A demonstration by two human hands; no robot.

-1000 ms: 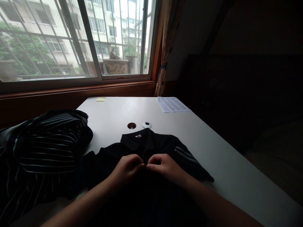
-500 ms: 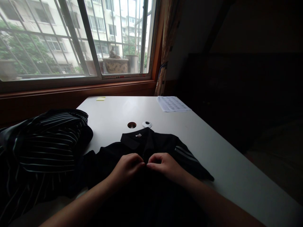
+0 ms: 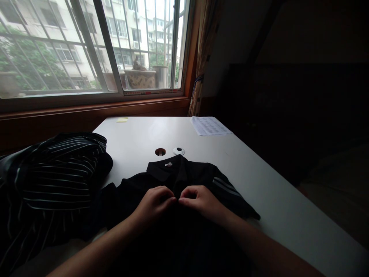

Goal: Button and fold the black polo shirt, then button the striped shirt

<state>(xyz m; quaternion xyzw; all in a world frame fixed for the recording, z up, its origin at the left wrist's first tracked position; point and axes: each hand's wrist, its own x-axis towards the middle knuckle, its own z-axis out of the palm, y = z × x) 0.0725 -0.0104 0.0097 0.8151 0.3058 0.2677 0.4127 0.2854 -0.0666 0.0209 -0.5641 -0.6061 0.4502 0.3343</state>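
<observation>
A black collared shirt (image 3: pixel 198 173) lies spread on the white table, its collar toward the window and grey stripes on the right sleeve. My left hand (image 3: pixel 158 200) pinches the front of the shirt just below the collar opening. Close beside it, my right hand (image 3: pixel 198 198) pinches the same front edge, thumb and forefinger together. The two sets of fingertips nearly meet at the middle of the shirt. Whatever small part lies between them is too dark to make out. The lower shirt fades into shadow between my forearms.
Dark striped clothing (image 3: pixel 60 173) is heaped at the left. On the white table (image 3: pixel 132 138) are a round cable hole (image 3: pixel 160 152), its loose cover (image 3: pixel 178 151), printed sheets (image 3: pixel 210 126) and a yellow note (image 3: pixel 122 119). A barred window (image 3: pixel 138 50) stands behind.
</observation>
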